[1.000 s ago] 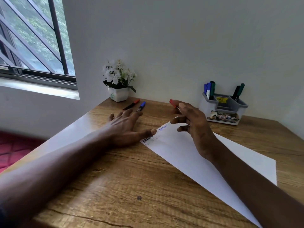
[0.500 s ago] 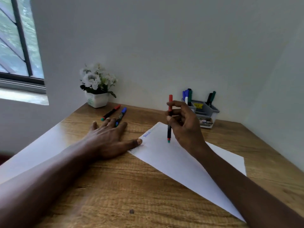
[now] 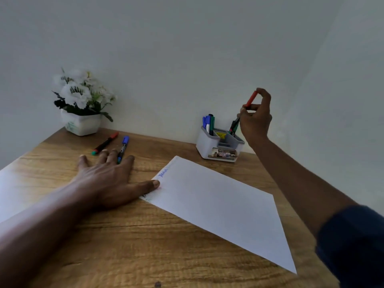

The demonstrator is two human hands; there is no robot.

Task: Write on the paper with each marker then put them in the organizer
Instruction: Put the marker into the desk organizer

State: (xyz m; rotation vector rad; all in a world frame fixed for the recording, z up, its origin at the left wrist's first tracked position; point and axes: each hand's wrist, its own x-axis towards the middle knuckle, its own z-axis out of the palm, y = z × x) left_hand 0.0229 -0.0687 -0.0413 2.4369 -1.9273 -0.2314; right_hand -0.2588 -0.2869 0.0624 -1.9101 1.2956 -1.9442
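My right hand pinches a red-capped black marker above the right compartment of the grey organizer, its lower end down among the markers there. My left hand lies flat on the wooden table, thumb pressing the near-left corner of the white paper. The paper carries small blue writing near its top-left edge. Beyond my left fingers lie two more markers: a red-capped one and a blue-capped one. Blue and green markers stand in the organizer's left compartment.
A white pot of white flowers stands in the back left corner against the wall. The wooden table meets walls at the back and right. A small dark spot marks the near table surface.
My right hand has lifted the red-capped marker off the paper and carried it right and back to the organizer. The view has shifted right, dropping the window. My left hand stays put.
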